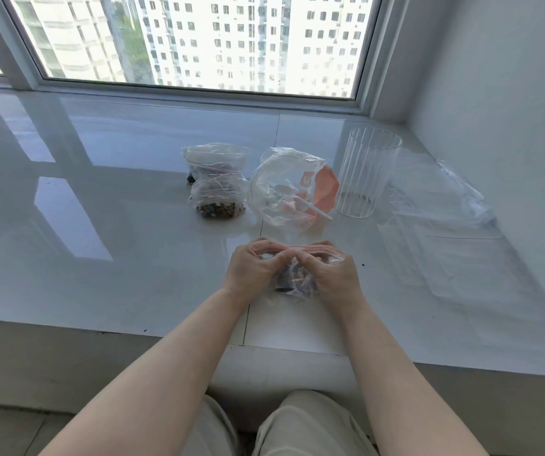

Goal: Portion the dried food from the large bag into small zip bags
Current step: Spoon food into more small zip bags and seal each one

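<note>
Sealing of a filled small zip bag [296, 278] near the sill's [133, 258] front edge.
Left hand [251, 269] and right hand [333, 274] pinch its red zip strip [310, 247]; advise pressing outward end to end. Beyond: two filled bags [218, 182], large bag [292, 187].

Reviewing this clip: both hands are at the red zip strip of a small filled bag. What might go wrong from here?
1. The left hand and right hand pinch the small clear zip bag of dried food along its red strip; an incomplete seal may let pieces spill.
2. The large clear bag with orange print lies open with a white spoon sticking out; a careless reach may knock it.
</note>
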